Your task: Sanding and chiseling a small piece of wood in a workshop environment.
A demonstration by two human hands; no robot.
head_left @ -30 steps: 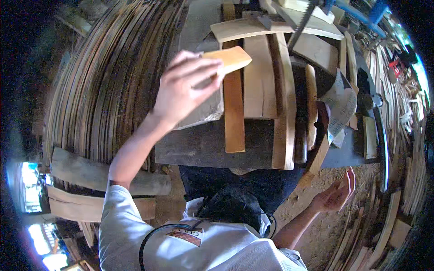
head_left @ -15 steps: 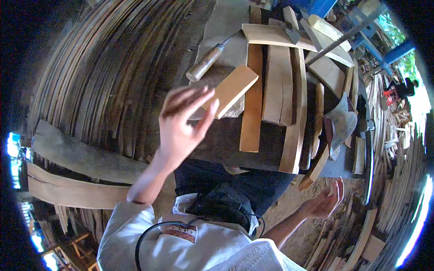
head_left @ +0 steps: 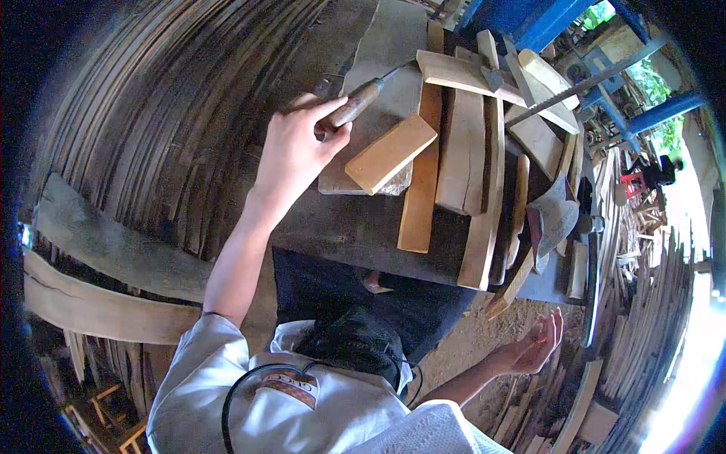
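Observation:
My left hand [head_left: 301,140] has its fingers around the wooden handle of a thin pointed tool [head_left: 358,102], over a grey slab [head_left: 368,48] on the dark bench. A small light-brown wooden block [head_left: 391,151] lies just right of that hand, on the slab and across a narrow orange-brown board [head_left: 416,227]. My right hand [head_left: 535,344] hangs open below the bench's right side, with fingers curved and apart, near the end of a short curved wood piece [head_left: 505,289].
Wood strips [head_left: 159,91] are stacked along the left. Cut boards [head_left: 461,151], a toothed saw blade [head_left: 582,89] and a grey sheet [head_left: 552,216] crowd the bench. Blue metal framing [head_left: 665,110] stands at upper right; another person [head_left: 662,168] is in the distance by a red seat.
My left hand has left the block, which now lies angled on the slab, and has moved up onto the tool's handle. The view has shifted; my right hand still hangs low.

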